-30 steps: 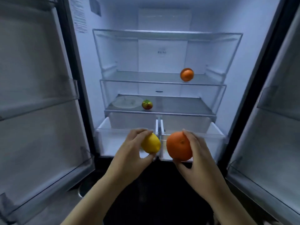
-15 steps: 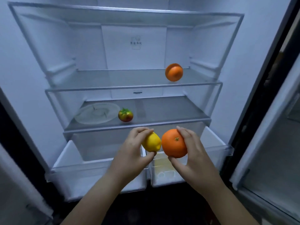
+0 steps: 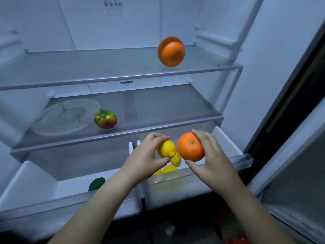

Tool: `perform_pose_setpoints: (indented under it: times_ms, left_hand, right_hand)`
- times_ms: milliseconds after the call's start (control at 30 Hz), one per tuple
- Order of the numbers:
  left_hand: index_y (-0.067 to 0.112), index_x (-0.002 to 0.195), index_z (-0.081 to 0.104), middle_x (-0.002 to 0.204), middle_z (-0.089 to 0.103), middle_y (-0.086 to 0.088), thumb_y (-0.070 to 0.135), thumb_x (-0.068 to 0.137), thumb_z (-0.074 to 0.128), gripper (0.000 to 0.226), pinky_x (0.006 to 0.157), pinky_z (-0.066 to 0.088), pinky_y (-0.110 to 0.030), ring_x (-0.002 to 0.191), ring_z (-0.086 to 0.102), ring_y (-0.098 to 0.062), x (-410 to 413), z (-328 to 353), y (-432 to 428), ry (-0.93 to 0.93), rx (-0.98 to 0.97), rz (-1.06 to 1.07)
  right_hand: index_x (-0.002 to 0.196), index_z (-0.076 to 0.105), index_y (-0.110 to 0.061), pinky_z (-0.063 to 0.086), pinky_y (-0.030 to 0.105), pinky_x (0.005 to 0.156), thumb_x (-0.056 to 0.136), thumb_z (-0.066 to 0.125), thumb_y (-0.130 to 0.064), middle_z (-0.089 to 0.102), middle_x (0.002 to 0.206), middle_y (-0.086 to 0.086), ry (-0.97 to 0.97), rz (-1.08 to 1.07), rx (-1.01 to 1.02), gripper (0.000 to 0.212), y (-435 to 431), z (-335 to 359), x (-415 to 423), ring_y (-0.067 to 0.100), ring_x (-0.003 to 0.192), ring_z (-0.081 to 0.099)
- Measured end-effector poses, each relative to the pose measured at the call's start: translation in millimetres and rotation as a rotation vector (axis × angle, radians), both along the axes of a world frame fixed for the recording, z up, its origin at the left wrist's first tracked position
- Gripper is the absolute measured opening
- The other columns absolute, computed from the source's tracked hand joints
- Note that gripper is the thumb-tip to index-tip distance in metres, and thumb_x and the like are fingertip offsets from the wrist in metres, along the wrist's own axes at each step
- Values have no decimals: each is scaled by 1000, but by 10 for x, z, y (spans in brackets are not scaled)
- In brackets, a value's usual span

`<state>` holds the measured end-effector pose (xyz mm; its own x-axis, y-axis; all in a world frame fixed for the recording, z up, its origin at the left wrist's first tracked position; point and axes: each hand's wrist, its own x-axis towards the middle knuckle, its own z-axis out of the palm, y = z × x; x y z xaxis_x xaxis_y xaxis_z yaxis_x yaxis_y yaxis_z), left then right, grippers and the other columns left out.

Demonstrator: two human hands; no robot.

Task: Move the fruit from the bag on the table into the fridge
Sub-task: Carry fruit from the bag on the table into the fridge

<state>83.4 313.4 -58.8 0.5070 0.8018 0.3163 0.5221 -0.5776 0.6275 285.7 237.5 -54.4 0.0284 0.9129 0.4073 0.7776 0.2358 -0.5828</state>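
Lemon point(image 3: 166, 148), orange point(image 3: 190, 147) held — label point(image 3: 113, 4) Chinese, blurred.

Both hands are at the open fridge point(image 3: 255, 76), in front of the drawers. The left hand point(image 3: 146, 155) pinches a lemon point(image 3: 167, 148), the right hand point(image 3: 211, 155) grips an orange point(image 3: 190, 147); the two fruits are just beside each other above the right drawer point(image 3: 242, 159). It's pulled out, with yellow fruit point(image 3: 169, 169) inside (partly hidden by the hands). There's a green item point(image 3: 96, 184) in the left drawer point(image 3: 35, 182). A second orange point(image 3: 171, 51) sits on the upper shelf point(image 3: 88, 67); a tomato point(image 3: 105, 118) lies beside a clear plate point(image 3: 65, 117) on the lower shelf point(image 3: 158, 106).
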Motion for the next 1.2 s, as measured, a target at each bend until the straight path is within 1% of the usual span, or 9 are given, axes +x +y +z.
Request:
perform_pose_setpoints:
  times_ms: [100,200,367,500,600,700,867,1033,1200]
  left_hand:
    - [27,131,48,129,43,11,32,78,71,58,90,45,-33,111,51,-11,114,-178,231,185,-21,45]
    - [27,136,42,136,38,9,35,82,66,60,85,45,-30,113,51,-16,253,-335,438,393,-50,65]
    - [25,137,40,135,43,3,43,85,60,59,83,46,-31,113,51,-19,507,-541,721,673,-37,47]
    - [23,134,44,129,47,-1,45,85,59,56,83,51,-37,106,55,-23,617,-749,939,840,-143,48]
    - [21,125,50,122,51,-3,45,84,59,49,81,52,-37,98,57,-23,649,-884,1054,922,-239,32]
    - [20,124,51,120,52,-4,44,83,60,48,82,52,-37,98,57,-24,672,-970,1119,970,-287,28]
    - [16,118,53,112,53,-7,38,88,55,38,74,52,-34,91,58,-24,751,-1086,1112,1064,-195,19]
    - [14,130,45,121,51,-10,24,94,50,38,79,51,-35,100,57,-28,734,-1216,1103,1120,-200,3]
    - [12,133,45,127,51,-11,23,96,50,39,85,49,-35,106,56,-27,748,-1277,1080,1118,-243,-20]
  right_hand:
    - [139,30,-37,32,13,92,75,75,-29,33,136,-16,-18,-10,-32,79,235,-111,221,6,122,40]
    - [139,30,-36,36,21,92,75,74,-28,34,136,-14,21,-3,-71,78,466,-210,428,9,120,42]
    - [140,28,-39,36,22,90,77,74,-32,32,139,-15,25,37,-150,78,705,-388,639,9,121,41]
    - [139,25,-44,37,21,88,77,74,-35,29,138,-19,91,66,-217,79,794,-489,754,4,118,39]
    - [138,22,-48,36,20,87,77,74,-37,26,139,-21,130,97,-260,81,813,-529,787,1,115,37]
    - [138,19,-47,38,22,89,78,73,-39,23,143,-19,105,126,-275,81,804,-559,797,5,119,38]
    - [139,18,-47,37,21,88,79,70,-41,22,144,-19,83,127,-288,80,806,-579,796,5,120,38]
    - [140,19,-44,36,20,89,80,70,-40,22,144,-18,62,114,-287,79,805,-590,786,7,122,39]
    - [140,17,-44,35,20,87,80,70,-41,22,144,-17,18,77,-295,80,805,-606,765,10,123,39]
